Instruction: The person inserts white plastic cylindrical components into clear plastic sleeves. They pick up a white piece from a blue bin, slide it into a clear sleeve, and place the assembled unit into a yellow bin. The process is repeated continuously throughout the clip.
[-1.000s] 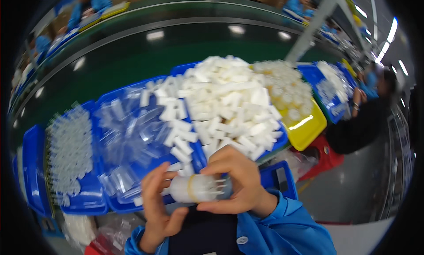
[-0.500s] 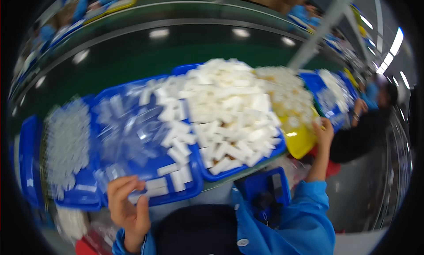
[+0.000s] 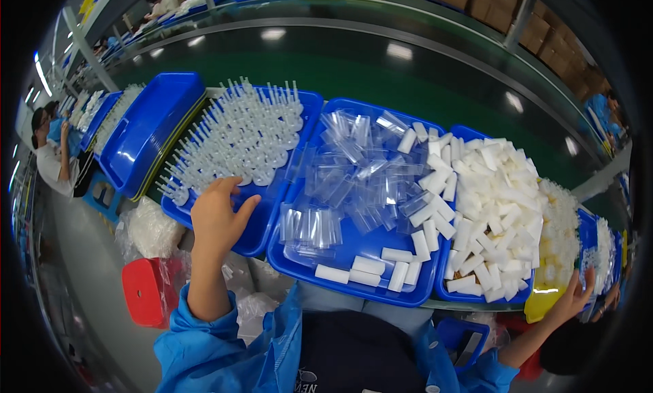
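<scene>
Hands have split since a second ago, when both pinched a white tube at the chest; left hand (image 3: 219, 216) now lies open, fingers spread, on the near rim of the blue tray (image 3: 262, 233) of white stemmed pieces (image 3: 238, 138); right hand (image 3: 571, 299) is out wide, open, at the yellow bin (image 3: 544, 304); tube is gone from both hands, can't tell where; looks like one unit done, next parts being fetched.

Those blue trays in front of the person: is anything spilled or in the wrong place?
A few white tubes lie in the middle blue tray among the clear sleeves, apart from the heap in the next tray. Nothing else stands out.
</scene>
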`<state>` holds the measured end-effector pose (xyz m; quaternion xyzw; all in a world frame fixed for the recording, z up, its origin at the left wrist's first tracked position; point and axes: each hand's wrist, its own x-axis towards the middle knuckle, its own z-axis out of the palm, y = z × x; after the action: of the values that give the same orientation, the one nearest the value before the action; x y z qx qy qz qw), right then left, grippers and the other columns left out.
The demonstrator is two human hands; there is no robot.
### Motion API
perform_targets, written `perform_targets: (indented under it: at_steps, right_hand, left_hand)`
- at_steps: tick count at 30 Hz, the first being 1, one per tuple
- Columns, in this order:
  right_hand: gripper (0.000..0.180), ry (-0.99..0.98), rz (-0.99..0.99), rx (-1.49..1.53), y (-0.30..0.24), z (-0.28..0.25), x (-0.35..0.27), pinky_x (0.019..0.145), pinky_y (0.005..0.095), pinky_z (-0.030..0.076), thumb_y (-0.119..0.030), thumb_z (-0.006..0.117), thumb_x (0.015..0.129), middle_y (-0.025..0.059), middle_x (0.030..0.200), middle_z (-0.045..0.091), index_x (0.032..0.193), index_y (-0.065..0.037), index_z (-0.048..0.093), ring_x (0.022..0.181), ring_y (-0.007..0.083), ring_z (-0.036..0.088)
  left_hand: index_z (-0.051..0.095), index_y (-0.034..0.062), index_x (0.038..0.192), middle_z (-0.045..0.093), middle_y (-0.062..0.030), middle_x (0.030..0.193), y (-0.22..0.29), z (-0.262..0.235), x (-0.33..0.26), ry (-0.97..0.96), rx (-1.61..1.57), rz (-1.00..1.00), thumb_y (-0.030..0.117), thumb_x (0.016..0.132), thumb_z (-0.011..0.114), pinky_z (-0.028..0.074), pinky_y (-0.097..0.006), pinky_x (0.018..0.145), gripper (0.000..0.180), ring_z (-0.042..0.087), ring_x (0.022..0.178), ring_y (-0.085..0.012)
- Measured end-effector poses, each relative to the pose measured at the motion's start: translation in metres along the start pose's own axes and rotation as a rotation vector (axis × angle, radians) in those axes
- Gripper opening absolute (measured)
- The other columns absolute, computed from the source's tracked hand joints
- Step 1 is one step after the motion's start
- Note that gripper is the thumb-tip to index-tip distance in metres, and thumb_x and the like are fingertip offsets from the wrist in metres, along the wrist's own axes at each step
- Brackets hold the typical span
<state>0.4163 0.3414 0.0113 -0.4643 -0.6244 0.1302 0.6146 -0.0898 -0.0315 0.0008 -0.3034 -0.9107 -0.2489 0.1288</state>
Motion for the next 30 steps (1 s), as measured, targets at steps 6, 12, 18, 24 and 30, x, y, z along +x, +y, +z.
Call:
perform_targets:
  at_steps: [6, 12, 18, 24, 30]
  right_hand:
    - [0.024, -0.467, -0.290, 0.068, -0.109, 0.104, -0.030, 0.070, 0.0241, 0.044, 0.004, 0.062, 0.080, 0.0050, 0.099, 0.060, 0.103, -0.002, 0.064, 0.080, 0.0100, 0.054]
    - [0.025, -0.924, -0.483, -0.009, -0.142, 0.147, -0.051, 0.067, 0.0314, 0.047, 0.005, 0.063, 0.071, 0.0090, 0.094, 0.057, 0.093, -0.006, 0.067, 0.081, 0.0233, 0.060]
    - [0.021, -1.124, -0.464, -0.149, -0.144, 0.155, -0.063, 0.071, 0.0360, 0.049, 0.003, 0.066, 0.070, 0.0102, 0.093, 0.052, 0.089, -0.006, 0.064, 0.084, 0.0283, 0.058]
    - [0.020, -0.963, -0.544, -0.094, -0.150, 0.147, -0.064, 0.075, 0.0384, 0.046, 0.003, 0.062, 0.075, 0.0177, 0.096, 0.053, 0.095, 0.000, 0.058, 0.089, 0.0363, 0.056]
    - [0.023, -0.824, -0.499, -0.003, -0.171, 0.126, -0.074, 0.077, 0.0316, 0.043, 0.004, 0.055, 0.080, 0.0164, 0.094, 0.055, 0.102, 0.003, 0.062, 0.085, 0.0297, 0.055]
  left_hand:
    - [0.060, 0.0037, 0.096, 0.059, -0.0081, 0.083, -0.006, 0.024, 0.015, -0.115, -0.296, -0.032, 0.006, 0.070, 0.078, 0.043, -0.033, 0.056, 0.031, 0.053, 0.058, -0.0189]
    - [0.057, 0.0021, 0.098, 0.059, -0.0089, 0.096, -0.013, 0.028, 0.016, -0.012, -0.386, 0.104, -0.002, 0.073, 0.071, 0.042, -0.026, 0.053, 0.029, 0.057, 0.070, -0.0142]
    - [0.052, 0.0028, 0.114, 0.060, -0.0084, 0.096, -0.014, 0.027, 0.018, -0.115, -0.554, -0.049, -0.005, 0.075, 0.070, 0.044, -0.021, 0.056, 0.044, 0.059, 0.074, -0.0114]
    - [0.061, 0.0013, 0.092, 0.063, -0.0072, 0.074, -0.027, 0.029, 0.016, -0.064, -0.440, -0.049, 0.004, 0.071, 0.078, 0.046, -0.025, 0.056, 0.027, 0.059, 0.063, -0.0129]
    - [0.068, 0.0040, 0.089, 0.064, -0.0086, 0.066, -0.007, 0.020, 0.021, 0.002, -0.132, -0.115, 0.035, 0.066, 0.084, 0.047, -0.036, 0.056, 0.041, 0.063, 0.060, -0.0252]
